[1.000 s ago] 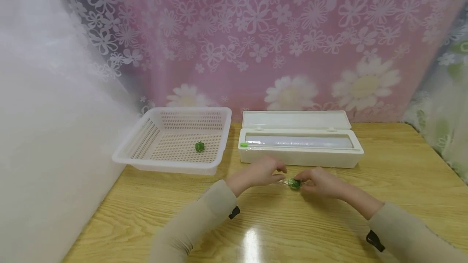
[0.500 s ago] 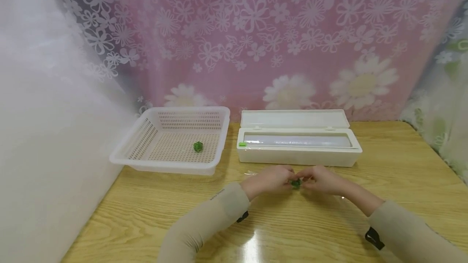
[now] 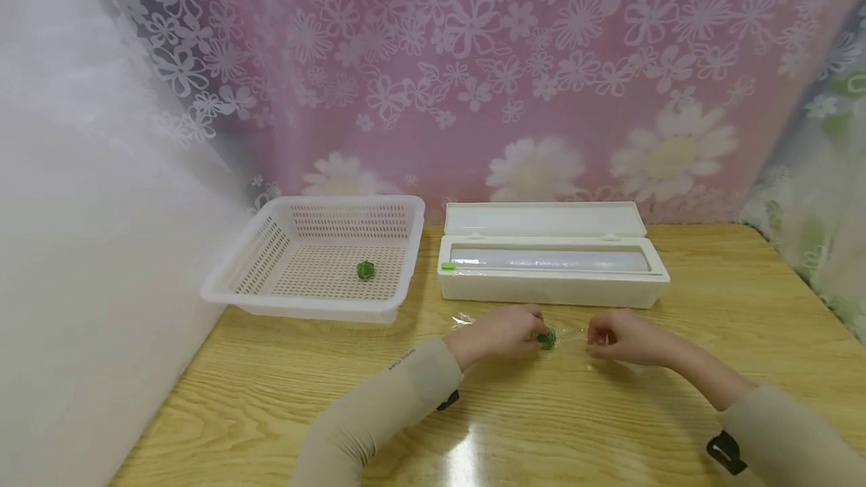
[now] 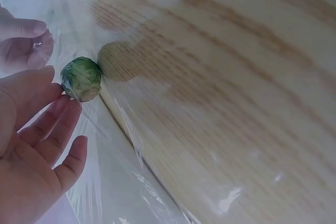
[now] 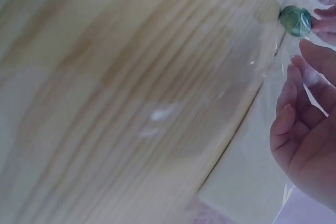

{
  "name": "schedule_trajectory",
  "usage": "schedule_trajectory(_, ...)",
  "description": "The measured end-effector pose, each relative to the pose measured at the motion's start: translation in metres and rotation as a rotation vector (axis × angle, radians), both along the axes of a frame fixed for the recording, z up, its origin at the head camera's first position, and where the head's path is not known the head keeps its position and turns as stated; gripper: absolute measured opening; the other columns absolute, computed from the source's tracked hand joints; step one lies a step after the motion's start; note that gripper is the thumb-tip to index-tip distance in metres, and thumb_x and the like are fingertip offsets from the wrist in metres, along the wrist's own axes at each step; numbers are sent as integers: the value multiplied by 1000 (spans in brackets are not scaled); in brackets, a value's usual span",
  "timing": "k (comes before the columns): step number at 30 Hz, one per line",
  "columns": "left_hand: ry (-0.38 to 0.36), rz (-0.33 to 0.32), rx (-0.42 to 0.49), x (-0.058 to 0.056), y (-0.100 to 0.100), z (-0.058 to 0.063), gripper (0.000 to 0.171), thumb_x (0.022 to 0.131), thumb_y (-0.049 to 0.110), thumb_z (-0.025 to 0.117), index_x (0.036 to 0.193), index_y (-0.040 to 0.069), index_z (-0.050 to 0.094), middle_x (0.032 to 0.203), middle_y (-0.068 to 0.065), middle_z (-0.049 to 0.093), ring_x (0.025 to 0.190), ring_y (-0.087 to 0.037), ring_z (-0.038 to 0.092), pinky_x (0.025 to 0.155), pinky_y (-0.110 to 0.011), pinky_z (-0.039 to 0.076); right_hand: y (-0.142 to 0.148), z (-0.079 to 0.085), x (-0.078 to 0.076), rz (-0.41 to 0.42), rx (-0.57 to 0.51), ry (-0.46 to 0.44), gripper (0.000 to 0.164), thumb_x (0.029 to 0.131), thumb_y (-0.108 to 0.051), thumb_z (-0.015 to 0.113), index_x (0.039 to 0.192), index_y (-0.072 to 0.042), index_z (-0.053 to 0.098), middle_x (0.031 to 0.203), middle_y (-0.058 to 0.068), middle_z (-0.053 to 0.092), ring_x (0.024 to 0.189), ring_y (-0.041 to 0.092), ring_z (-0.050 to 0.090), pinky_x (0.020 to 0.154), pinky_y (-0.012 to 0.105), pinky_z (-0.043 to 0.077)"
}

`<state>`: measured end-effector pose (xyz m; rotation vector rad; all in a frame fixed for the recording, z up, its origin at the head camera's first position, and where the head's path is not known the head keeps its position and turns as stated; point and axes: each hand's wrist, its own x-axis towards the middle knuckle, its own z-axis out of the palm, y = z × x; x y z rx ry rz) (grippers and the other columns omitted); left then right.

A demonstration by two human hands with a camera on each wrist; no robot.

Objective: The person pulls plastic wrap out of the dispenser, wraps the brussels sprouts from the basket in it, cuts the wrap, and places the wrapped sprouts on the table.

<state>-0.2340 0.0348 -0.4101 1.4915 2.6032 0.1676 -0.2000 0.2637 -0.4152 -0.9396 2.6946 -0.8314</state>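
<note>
A small green Brussels sprout, covered by clear cling film, is pinched by the fingertips of my left hand. In the left wrist view the thumb lies along its near side, with the other fingers beneath. To the right, clear of the sprout, my right hand pinches a strand of the film drawn out sideways. The right wrist view shows this hand's fingertips brought together on the film. Another Brussels sprout lies in a white basket at the left.
Behind the hands stands a white cling film dispenser with its lid raised, a film roll inside and a green slider at its left end. The wooden table carries everything. A floral curtain hangs behind.
My left hand has moved right onto the sprout. My right hand has let go of the sprout and shifted right, drawing a strand of film with it.
</note>
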Motion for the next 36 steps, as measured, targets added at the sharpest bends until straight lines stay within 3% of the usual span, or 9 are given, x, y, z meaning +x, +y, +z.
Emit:
schedule_trajectory(6, 5, 7, -11, 1, -1, 0, 25, 85, 21, 61, 109, 13, 64, 100, 5, 53, 79, 0, 50, 66, -7, 39, 17, 1, 5, 32, -28, -32, 12, 82, -12, 62, 72, -14, 56, 64, -12, 48, 56, 0, 41, 47, 21, 38)
schedule_trajectory(16, -50, 41, -3, 1, -2, 1, 28, 85, 19, 61, 112, 12, 62, 101, 6, 53, 81, 1, 49, 69, -8, 39, 44, 4, 5, 99, -109, -183, 10, 86, -9, 58, 77, -10, 54, 66, -11, 45, 58, -1, 39, 46, 23, 36)
schedule_trajectory(22, -39, 40, -7, 0, -1, 1, 27, 84, 19, 61, 110, 13, 63, 100, 7, 53, 82, 1, 50, 71, -8, 39, 59, 5, 3, 57, -122, -238, 10, 88, -6, 52, 79, -6, 56, 67, -8, 48, 57, 1, 41, 46, 24, 38)
schedule_trajectory(30, -17, 34, -19, 1, -1, 1, 26, 84, 20, 62, 109, 13, 64, 101, 6, 53, 84, 0, 50, 73, -9, 38, 65, 2, 2, -58, -26, -162, 19, 90, -9, 50, 72, -8, 54, 60, -8, 43, 51, 1, 36, 43, 22, 33)
schedule_trajectory(36, -8, 30, -16, 1, 0, 1, 25, 84, 20, 62, 109, 14, 64, 101, 7, 53, 82, 1, 49, 71, -8, 38, 65, 0, 3, -99, 46, -97, 22, 90, -13, 52, 68, -11, 53, 55, -12, 38, 48, 0, 31, 43, 21, 29)
